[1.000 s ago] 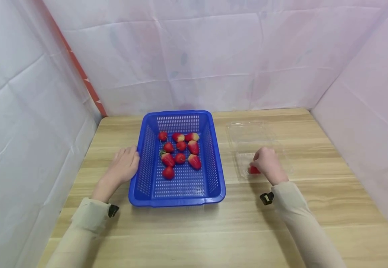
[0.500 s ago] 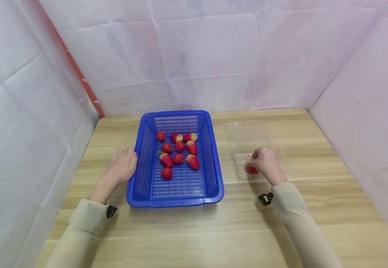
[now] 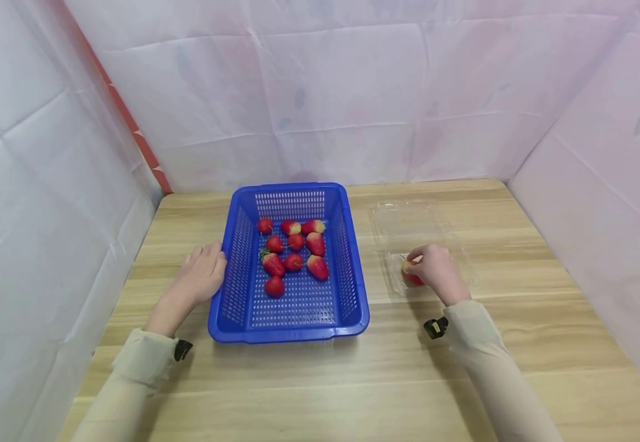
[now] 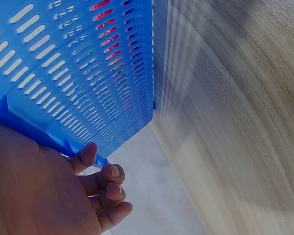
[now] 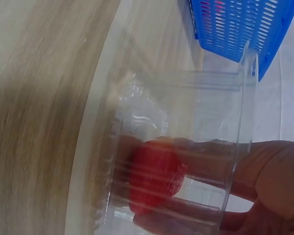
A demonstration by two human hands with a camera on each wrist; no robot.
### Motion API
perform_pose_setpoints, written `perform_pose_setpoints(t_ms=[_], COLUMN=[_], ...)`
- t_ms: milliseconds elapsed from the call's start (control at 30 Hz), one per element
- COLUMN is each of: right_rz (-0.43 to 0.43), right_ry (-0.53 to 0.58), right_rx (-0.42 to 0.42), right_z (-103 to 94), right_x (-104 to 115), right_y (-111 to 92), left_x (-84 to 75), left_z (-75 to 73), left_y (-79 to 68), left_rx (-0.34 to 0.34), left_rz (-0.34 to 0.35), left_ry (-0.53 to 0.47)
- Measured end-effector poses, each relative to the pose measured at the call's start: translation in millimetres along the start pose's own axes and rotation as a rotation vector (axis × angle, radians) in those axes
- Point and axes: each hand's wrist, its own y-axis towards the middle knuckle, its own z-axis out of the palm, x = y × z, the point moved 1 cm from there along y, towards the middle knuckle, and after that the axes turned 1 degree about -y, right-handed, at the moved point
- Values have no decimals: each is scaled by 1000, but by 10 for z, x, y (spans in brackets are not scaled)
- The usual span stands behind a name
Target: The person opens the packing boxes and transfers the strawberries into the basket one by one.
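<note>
A blue perforated basket (image 3: 288, 333) stands on the wooden table, holding several red strawberries (image 3: 317, 267) and small round red fruits (image 3: 274, 286), some with thin stems. My left hand (image 3: 202, 273) holds the basket's left rim; in the left wrist view its curled fingers (image 4: 112, 171) lie at the rim's underside, the thumb hidden. My right hand (image 3: 436, 269) reaches into a clear plastic clamshell box (image 3: 396, 282) to the basket's right. Between its fingers it pinches a strawberry (image 5: 156, 176), red with a paler top, seen through the box wall low in the box.
The clamshell's raised lid (image 3: 405, 218) lies back toward the rear of the table (image 3: 320, 393). White patterned sheets (image 3: 342, 92) enclose the table at the back and both sides. A red strip (image 3: 132, 126) runs down the left rear corner.
Inside the box, the strawberry has tilted and shifted slightly left under my right fingers, so its pale top shows more. My left hand stays at the basket's rim.
</note>
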Motion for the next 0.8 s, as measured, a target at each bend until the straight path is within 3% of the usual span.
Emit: perform_pose_setpoints(t_ms=[433,800], right_rz=[-5,-27], right_ry=[35,157], right_rx=[0,20], right_z=[0,-142], right_x=[64,202], right_y=[-15,-22], left_x=[-11,-19], left_z=[-3,-18], left_y=[-8,0], left_rx=[13,-1], left_rz=[-3,4], left_ry=[12,9])
